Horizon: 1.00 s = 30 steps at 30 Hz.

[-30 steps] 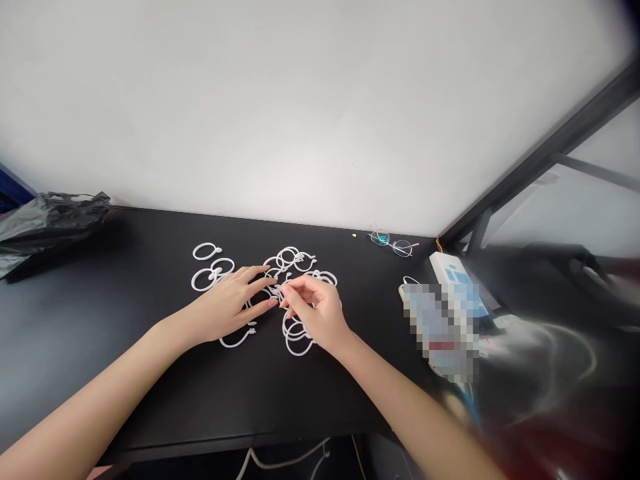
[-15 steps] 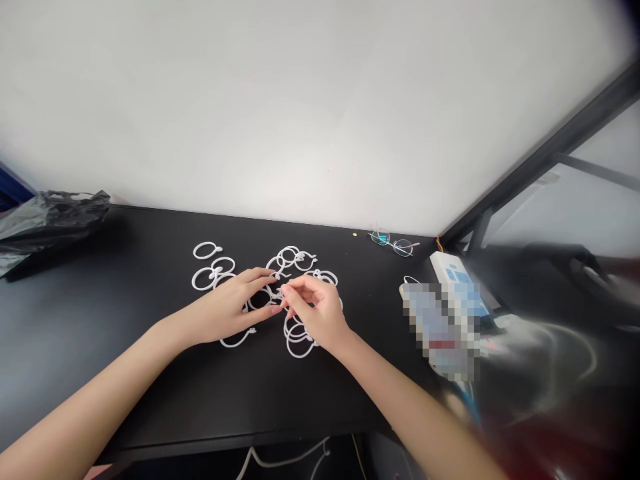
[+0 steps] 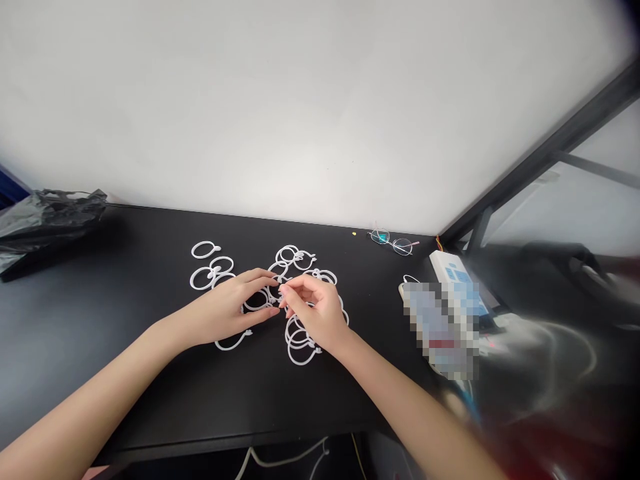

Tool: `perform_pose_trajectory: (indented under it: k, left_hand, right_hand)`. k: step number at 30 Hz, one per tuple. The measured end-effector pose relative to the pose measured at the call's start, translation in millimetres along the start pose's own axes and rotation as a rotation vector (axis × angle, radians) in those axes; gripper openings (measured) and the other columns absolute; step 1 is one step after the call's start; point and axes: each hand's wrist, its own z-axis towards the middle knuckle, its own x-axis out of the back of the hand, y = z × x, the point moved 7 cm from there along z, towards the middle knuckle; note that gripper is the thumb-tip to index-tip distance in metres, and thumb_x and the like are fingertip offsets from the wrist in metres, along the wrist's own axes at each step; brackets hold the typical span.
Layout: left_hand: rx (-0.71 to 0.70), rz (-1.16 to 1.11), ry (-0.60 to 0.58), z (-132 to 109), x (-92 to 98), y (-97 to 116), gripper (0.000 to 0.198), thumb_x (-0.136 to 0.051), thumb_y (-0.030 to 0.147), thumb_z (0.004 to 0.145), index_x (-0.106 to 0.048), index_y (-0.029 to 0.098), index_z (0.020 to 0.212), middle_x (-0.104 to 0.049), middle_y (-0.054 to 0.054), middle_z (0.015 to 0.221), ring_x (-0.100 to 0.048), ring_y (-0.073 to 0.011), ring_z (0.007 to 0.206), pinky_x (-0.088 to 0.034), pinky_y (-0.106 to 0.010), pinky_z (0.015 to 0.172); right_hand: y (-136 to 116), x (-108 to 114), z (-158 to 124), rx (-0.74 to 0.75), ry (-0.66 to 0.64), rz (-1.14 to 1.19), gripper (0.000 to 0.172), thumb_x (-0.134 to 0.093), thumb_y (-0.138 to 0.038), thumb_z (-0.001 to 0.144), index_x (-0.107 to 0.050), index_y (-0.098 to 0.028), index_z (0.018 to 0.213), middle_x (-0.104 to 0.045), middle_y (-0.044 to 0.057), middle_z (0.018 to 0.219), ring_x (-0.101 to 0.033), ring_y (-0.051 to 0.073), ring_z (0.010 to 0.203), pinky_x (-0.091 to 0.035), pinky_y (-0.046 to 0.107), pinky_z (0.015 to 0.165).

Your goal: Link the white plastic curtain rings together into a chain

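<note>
Several white plastic rings (image 3: 300, 257) lie scattered on a black desk (image 3: 125, 373). Both hands meet over the middle of the pile. My left hand (image 3: 230, 310) has its fingers curved around one white ring (image 3: 257, 301), thumb and forefinger on its rim. My right hand (image 3: 313, 310) pinches the same ring's end between thumb and fingertips. More rings (image 3: 300, 347) lie under and in front of my right hand. A separate small group of rings (image 3: 206, 267) lies to the left.
A black plastic bag (image 3: 50, 220) sits at the far left. Glasses (image 3: 393, 243) lie near the white wall. A white device (image 3: 453, 273) and a blurred object (image 3: 440, 327) lie at the right. A white cable (image 3: 280, 460) hangs below the desk's front edge.
My hands have stayed over the pile, closing slightly together on the ring. The view has shifted a little; nothing else moved.
</note>
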Motion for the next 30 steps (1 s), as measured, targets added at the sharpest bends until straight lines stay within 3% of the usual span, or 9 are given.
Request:
perform_pose_trajectory:
  k: [11,30]
  left_hand:
    - [-0.022,0.049,0.019,0.0,-0.1,2.2,0.048,-0.044,0.058,0.092,-0.056,0.023,0.123,-0.055,-0.011,0.132,-0.056,-0.0276,0.117,-0.049,-0.037,0.096]
    - [-0.045,0.062,0.025,-0.3,-0.7,3.3,0.039,-0.046,0.05,0.092,-0.058,0.023,0.118,-0.06,-0.008,0.122,-0.058,-0.0254,0.11,-0.053,-0.034,0.087]
  right_hand:
    - [-1.1,-3.4,-1.3,0.043,-0.048,-0.077,0.019,-0.056,-0.034,0.091,-0.065,-0.019,0.084,-0.064,0.0,0.069,-0.062,0.011,0.056,-0.053,0.024,0.057]
    - [-8.4,-12.8,-4.0,0.144,-0.131,-0.3,0.018,-0.052,-0.025,0.092,-0.063,-0.016,0.08,-0.066,0.001,0.068,-0.061,0.011,0.059,-0.049,0.022,0.06]
